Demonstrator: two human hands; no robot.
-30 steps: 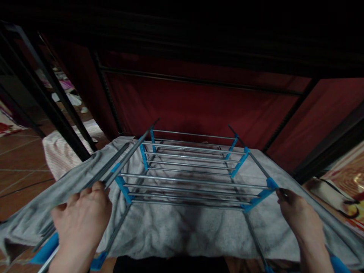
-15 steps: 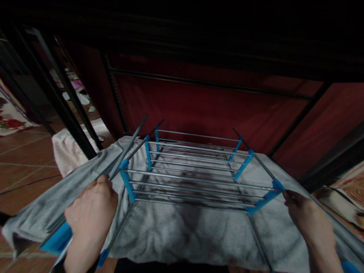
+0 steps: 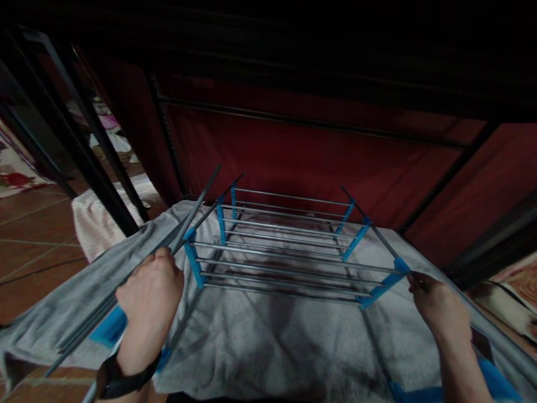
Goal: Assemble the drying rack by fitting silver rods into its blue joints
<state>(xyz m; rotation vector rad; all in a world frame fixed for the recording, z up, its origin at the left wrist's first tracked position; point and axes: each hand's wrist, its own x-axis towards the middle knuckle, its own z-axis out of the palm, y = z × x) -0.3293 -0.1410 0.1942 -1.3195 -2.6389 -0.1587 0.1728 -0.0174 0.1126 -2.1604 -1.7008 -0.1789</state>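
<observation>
A rack of grey metal rods (image 3: 289,266) joined by blue plastic connectors (image 3: 193,257) stands on a grey cloth (image 3: 260,347). At its front left corner my left hand (image 3: 153,288) is closed round a grey side rod, with a dark band on the wrist. A separate grey tube (image 3: 197,210) slants up past those fingers, and whether they hold it too I cannot tell. My right hand (image 3: 440,308) pinches the right upper side rod just in front of a blue connector (image 3: 401,265). Both palms are turned away from view.
Several loose grey tubes (image 3: 94,319) and a blue plastic piece (image 3: 109,327) lie on the cloth at left. More blue plastic (image 3: 497,380) is under my right forearm. Behind the rack hangs red fabric (image 3: 310,157) on a dark frame. Black posts (image 3: 71,129) stand left, above the tiled floor (image 3: 37,240).
My left hand has moved right and slightly up, and my right hand a little left and up. The rack's near end has shifted slightly away from me. Both hands keep their grip.
</observation>
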